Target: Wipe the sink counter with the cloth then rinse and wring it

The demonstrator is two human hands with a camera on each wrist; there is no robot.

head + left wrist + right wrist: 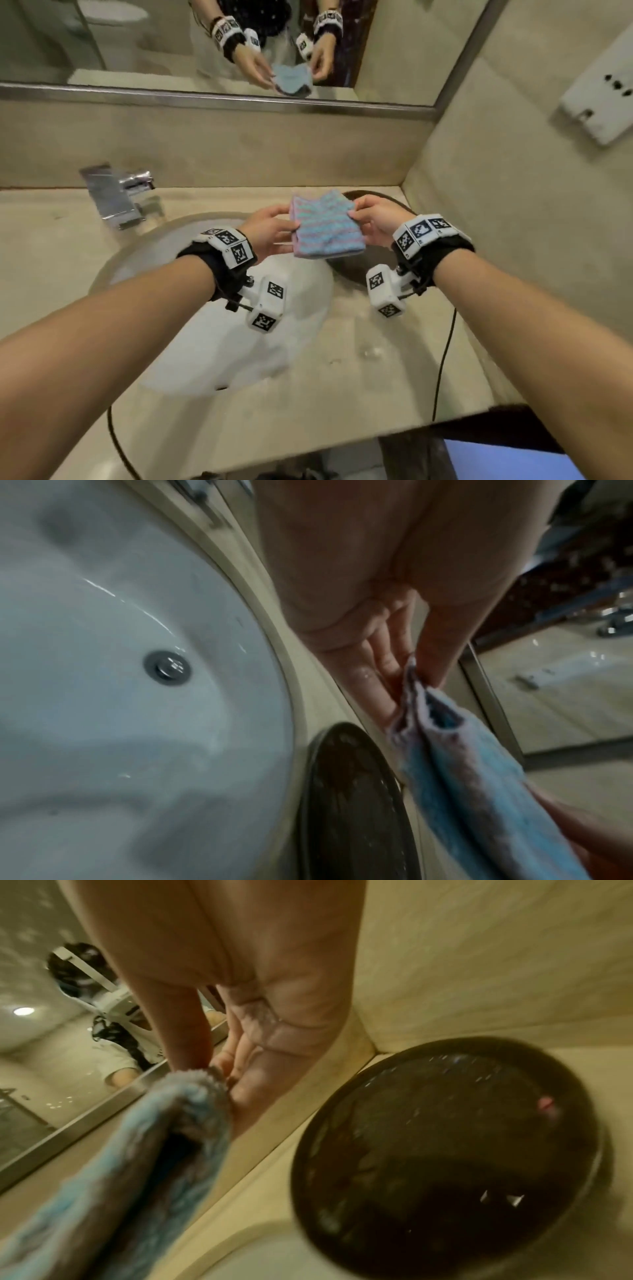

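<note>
A folded cloth (325,229) with blue and pink stripes hangs in the air above the back right of the beige counter (359,387), over a dark round dish (356,270). My left hand (274,228) pinches its left edge, thumb on top. My right hand (368,219) pinches its right edge. In the left wrist view the cloth (479,777) hangs from thumb and fingers (387,664). The right wrist view shows the cloth (143,1150) pinched at its corner beside the dish (445,1150). The white sink basin (219,329) lies below my left wrist.
A chrome tap (116,195) stands at the back left of the basin. A mirror (205,44) runs along the back wall. A white wall plate (603,92) sits on the right wall. The drain (167,668) is in the basin. A black cable (442,363) trails over the counter's front.
</note>
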